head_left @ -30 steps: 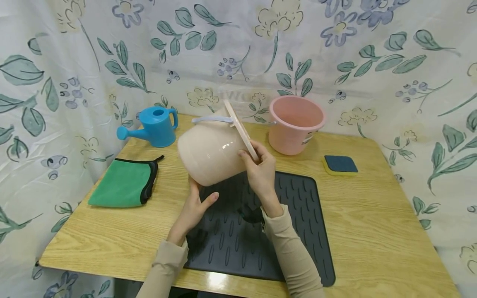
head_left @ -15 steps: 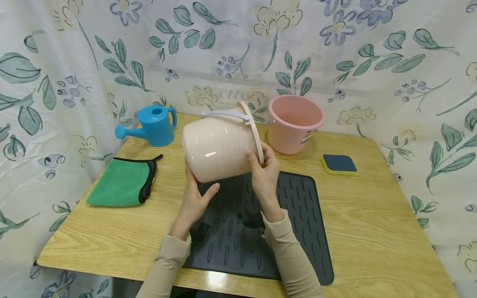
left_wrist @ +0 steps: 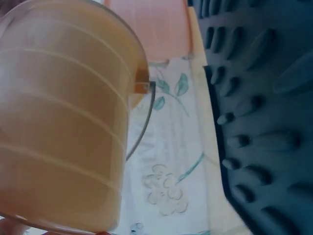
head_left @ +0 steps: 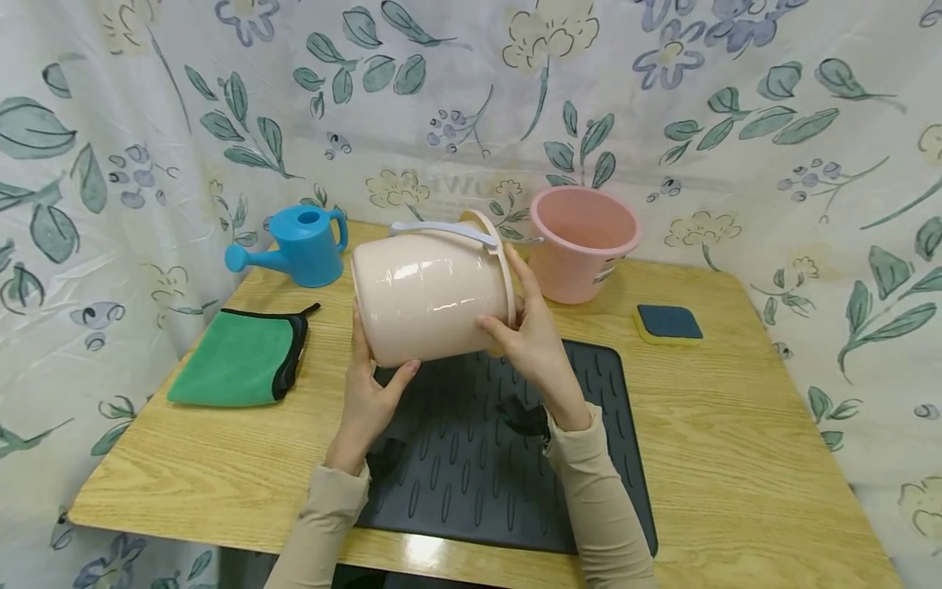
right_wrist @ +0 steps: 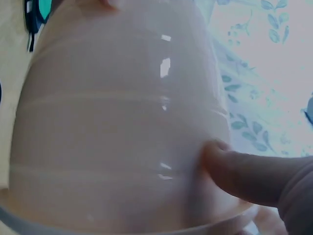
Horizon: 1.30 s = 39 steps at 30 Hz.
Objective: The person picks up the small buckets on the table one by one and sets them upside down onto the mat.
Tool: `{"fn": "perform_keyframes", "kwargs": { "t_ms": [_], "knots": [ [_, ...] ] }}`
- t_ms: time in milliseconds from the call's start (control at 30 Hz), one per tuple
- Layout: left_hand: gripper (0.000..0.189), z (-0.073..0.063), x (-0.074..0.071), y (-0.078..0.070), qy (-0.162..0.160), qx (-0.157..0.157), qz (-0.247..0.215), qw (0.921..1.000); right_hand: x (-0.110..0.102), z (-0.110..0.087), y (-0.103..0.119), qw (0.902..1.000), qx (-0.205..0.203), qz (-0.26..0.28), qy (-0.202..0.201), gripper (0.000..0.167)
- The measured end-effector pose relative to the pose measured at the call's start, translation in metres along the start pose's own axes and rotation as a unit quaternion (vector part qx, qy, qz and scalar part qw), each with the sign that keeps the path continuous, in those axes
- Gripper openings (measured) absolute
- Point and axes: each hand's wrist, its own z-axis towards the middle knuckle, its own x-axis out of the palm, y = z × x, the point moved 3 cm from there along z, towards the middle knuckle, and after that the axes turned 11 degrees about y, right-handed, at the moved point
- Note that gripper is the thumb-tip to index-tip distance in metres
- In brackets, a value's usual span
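Note:
A glossy cream bucket [head_left: 434, 298] is held tipped on its side above the black ridged mat [head_left: 456, 483], its mouth toward the right and its base toward the left. Its pale lilac handle [head_left: 449, 230] lies along the upper side. My left hand [head_left: 370, 401] grips the base end from below, thumb under the wall and fingers up the bottom. At the rim, my right hand [head_left: 539, 348] holds the bucket, thumb on the outer wall and other fingers at the mouth. The right wrist view shows that thumb [right_wrist: 244, 174] close against the wall. The bucket's inside is hidden.
Behind stands a pink bucket [head_left: 570, 274]. A blue watering can [head_left: 303, 249] is at the back left, with a folded green cloth [head_left: 239, 360] nearer. To the right lies a blue and yellow sponge [head_left: 670, 323]. A floral curtain [head_left: 456, 98] backs the wooden table [head_left: 751, 458].
The bucket has turned from a steep tilt to nearly level on its side. My right hand has shifted along the rim, fingers now reaching higher; my left hand has stayed at the base.

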Motion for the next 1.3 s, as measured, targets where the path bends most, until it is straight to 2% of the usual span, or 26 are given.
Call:
{"fn": "perform_keyframes", "kwargs": {
  "t_ms": [133,267,433,567,733,1000,1133,1300],
  "knots": [
    [0.096,0.002,-0.003,-0.002,0.000,0.053,0.055,0.9971,-0.003,-0.001,-0.002,0.9995,0.000,-0.031,0.005,0.090],
    [0.084,0.005,-0.004,-0.009,-0.008,0.105,0.110,0.9884,-0.007,-0.003,-0.009,0.9999,0.004,-0.012,0.010,0.089],
    [0.079,0.005,-0.003,-0.015,-0.008,0.136,0.146,0.9798,-0.010,-0.005,-0.013,0.9999,0.003,0.005,0.010,0.089],
    [0.078,0.006,-0.003,-0.021,-0.011,0.167,0.193,0.9668,-0.012,-0.007,-0.016,0.9995,0.015,0.026,0.005,0.091],
    [0.074,0.005,-0.005,-0.030,-0.005,0.174,0.256,0.9510,-0.015,-0.010,-0.021,0.9983,0.037,0.044,0.003,0.091],
    [0.068,0.007,-0.012,-0.044,0.005,0.198,0.305,0.9317,-0.018,-0.013,-0.029,0.9951,0.059,0.077,0.019,0.086],
    [0.064,0.011,-0.014,-0.051,0.011,0.212,0.323,0.9224,-0.018,-0.018,-0.032,0.9886,0.083,0.122,0.029,0.082],
    [0.067,0.016,-0.014,-0.062,0.030,0.229,0.345,0.9096,-0.020,-0.023,-0.038,0.9749,0.108,0.190,0.041,0.079]
  ]
}}
